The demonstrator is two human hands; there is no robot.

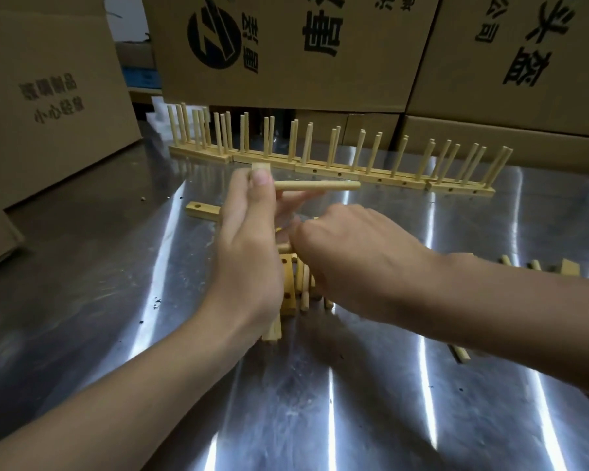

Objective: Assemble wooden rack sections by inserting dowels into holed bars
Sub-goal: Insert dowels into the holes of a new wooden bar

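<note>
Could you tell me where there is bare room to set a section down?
Bare: the table near you, below the pile, and left, between the box and the loose bar. Crowded: under the hands, and the rack row behind.

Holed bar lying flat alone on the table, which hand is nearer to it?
Left. The left hand overlaps the right end of the holed bar in this view; the right hand is farther right, past the left hand.

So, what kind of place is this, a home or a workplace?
Probably a small workshop or packing area. A metal table carries a long row of rack sections, printed cardboard boxes are stacked behind it, and the left hand grips a holed bar and a dowel.
</note>
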